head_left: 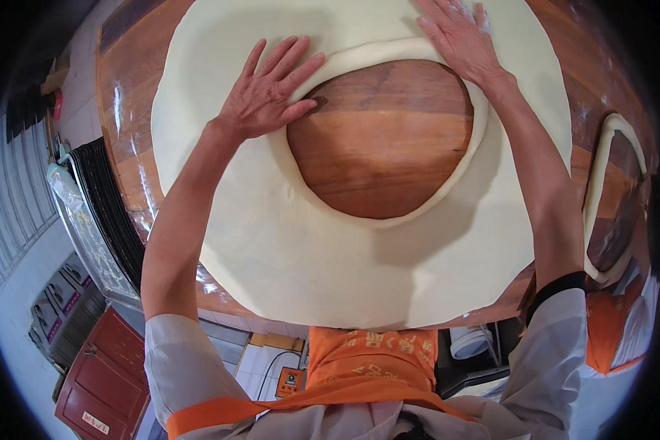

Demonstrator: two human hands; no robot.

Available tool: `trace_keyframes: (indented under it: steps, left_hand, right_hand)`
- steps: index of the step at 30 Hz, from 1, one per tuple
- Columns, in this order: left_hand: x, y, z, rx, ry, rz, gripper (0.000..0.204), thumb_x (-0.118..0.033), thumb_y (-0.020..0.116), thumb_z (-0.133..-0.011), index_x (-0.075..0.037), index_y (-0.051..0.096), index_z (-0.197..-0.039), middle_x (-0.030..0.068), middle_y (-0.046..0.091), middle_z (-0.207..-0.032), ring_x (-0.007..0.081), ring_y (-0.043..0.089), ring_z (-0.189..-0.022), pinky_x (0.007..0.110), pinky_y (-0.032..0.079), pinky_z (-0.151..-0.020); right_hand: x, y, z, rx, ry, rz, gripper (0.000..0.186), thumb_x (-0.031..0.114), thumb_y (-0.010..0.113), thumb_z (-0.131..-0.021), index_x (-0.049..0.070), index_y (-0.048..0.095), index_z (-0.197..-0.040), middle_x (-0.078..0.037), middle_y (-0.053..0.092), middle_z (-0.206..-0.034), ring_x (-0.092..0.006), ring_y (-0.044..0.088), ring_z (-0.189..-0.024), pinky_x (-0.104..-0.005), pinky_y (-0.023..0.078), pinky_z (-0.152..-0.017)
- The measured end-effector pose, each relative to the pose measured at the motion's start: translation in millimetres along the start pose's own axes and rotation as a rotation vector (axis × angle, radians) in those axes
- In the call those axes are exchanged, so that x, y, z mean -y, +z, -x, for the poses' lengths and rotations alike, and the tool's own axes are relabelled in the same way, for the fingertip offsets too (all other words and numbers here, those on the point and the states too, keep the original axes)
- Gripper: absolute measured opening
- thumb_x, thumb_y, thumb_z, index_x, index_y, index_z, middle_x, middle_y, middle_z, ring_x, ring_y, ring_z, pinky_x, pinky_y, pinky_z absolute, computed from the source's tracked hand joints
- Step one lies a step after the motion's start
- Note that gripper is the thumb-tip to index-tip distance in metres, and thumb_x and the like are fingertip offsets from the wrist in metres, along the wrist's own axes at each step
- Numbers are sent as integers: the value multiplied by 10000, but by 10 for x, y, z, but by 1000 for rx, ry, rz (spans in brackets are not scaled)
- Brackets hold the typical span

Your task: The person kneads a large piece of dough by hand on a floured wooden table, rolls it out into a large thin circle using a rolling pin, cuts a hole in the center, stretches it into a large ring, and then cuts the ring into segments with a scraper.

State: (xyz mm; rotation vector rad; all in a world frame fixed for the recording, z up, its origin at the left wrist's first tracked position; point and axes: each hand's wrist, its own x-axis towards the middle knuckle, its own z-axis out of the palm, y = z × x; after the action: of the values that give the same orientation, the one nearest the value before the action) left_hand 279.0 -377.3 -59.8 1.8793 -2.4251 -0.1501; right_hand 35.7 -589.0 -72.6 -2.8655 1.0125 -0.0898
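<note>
A wide, pale sheet of dough point(308, 260) covers most of the wooden table point(378, 139), whose boards show through a big round hole in the sheet's middle. The dough around that hole is rolled into a thick rim. On the rim's upper left lies my left hand point(270, 92), its fingers stretched and spread, the thumb reaching over the hole's edge. My right hand point(458, 37) rests flat at the upper right of the rim, with fingers apart and whitish flour or dough on some of them. Neither hand grips anything.
At the right, a long loop of dough point(594, 198) lies on the table near another person's orange apron point(607, 330). Stacked dark trays point(110, 205) stand by the table's left edge. A dark red cabinet point(103, 374) is at lower left, a white bucket point(469, 342) below the table's near edge.
</note>
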Motion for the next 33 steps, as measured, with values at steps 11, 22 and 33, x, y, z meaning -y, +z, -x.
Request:
trace_keyframes:
  steps: [11, 22, 33]
  left_hand:
    - [-1278, -27, 672, 203, 85, 197, 647, -414, 564, -792, -97, 373, -1323, 72, 325, -1403, 210, 283, -1301, 366, 179, -1096]
    - [-1846, -249, 1837, 456, -69, 103, 648, -469, 465, -853, -121, 294, -1372, 61, 246, -1443, 204, 222, -1333, 357, 142, -1112]
    - [-2003, -251, 1835, 225, -63, 193, 505, -316, 560, -816, -63, 452, -1240, 96, 421, -1314, 235, 352, -1249, 426, 226, -1066]
  right_hand:
    - [314, -194, 1488, 286, -554, -88, 596, 359, 546, -822, 141, 349, -1340, -26, 335, -1394, -185, 287, -1295, -397, 199, -1099]
    - [441, -452, 2285, 157, -479, -104, 468, 232, 598, -790, 78, 481, -1217, -58, 427, -1311, -220, 358, -1247, -408, 250, -1071]
    - [1680, -98, 2564, 178, -274, -269, 558, 338, 569, -812, 93, 405, -1285, -95, 356, -1366, -249, 311, -1273, -458, 223, -1060]
